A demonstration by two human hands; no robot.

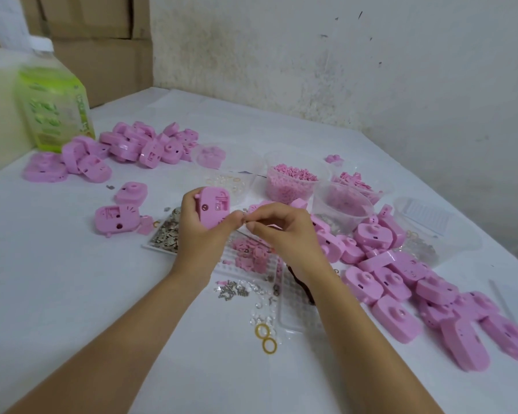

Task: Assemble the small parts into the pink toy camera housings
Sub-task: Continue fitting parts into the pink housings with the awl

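Observation:
My left hand (199, 228) grips a pink toy camera housing (214, 208) above the table, its open inner side facing me. My right hand (281, 227) is just right of it, thumb and forefinger pinched together at the housing's lower right edge on a tiny part too small to make out. Under my hands lie a white tray of small metal parts (165, 236) and a clear tray of small pink parts (248, 255). Loose springs (232, 288) and two gold rings (265, 337) lie on the white table nearer to me.
Piles of pink housings lie at the back left (138, 144) and along the right (416, 282). Two housings (117, 218) sit left of my hands. Clear tubs of pink parts (290, 180) stand behind. A green-labelled bottle (54, 106) and cardboard boxes (102, 40) are at the far left.

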